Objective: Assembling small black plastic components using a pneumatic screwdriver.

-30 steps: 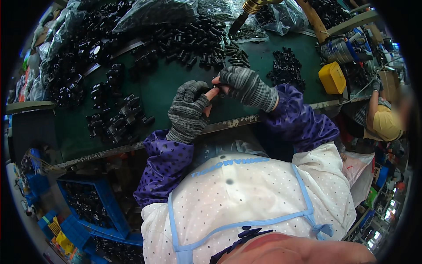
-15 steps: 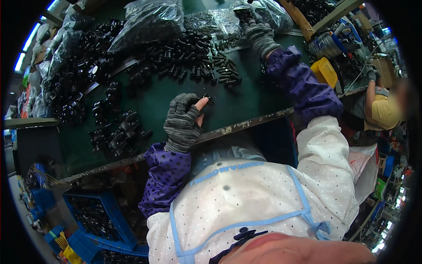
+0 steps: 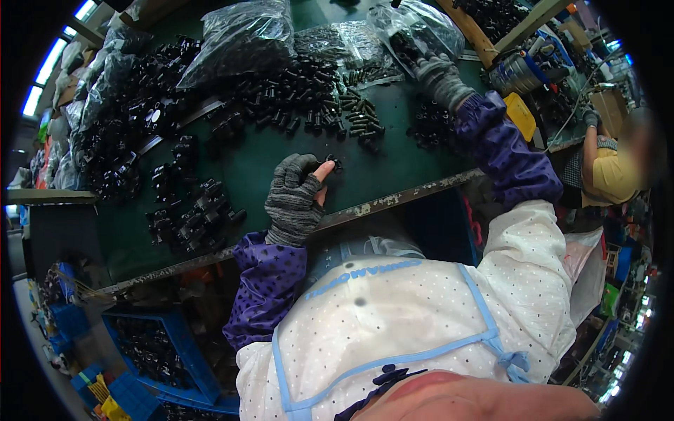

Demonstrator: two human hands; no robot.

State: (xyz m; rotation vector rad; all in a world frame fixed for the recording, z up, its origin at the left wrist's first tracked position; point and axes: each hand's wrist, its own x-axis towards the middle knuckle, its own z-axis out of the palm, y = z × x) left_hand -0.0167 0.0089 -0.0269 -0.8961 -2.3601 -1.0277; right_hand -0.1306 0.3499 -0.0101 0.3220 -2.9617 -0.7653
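Observation:
My left hand [image 3: 293, 196], in a grey striped glove with bare thumb and fingertip, is above the green bench near its front edge. Thumb and fingers pinch a small black part [image 3: 335, 165], partly hidden by the fingers. Farther off to the right, my right hand [image 3: 441, 78], gloved alike, reaches to a clear plastic bag [image 3: 435, 28]. Dark parts [image 3: 403, 48] show by its fingertips, but whether the fingers grip any cannot be seen. Small dark ring-like parts [image 3: 430, 126] lie just nearer than this hand.
Black cylindrical pieces [image 3: 298, 95] and dark bolts [image 3: 359, 116] are heaped mid-bench. Black clamp-like parts [image 3: 200, 217] lie left. Another filled plastic bag [image 3: 242, 38] stands behind. At right are a yellow bin [image 3: 519, 116] and a co-worker [image 3: 611, 168]. A blue crate [image 3: 182, 344] sits below the bench.
My right hand has moved right and nearer to me, from the far side of the bag to its near edge. The left hand keeps its pinch, hardly moved.

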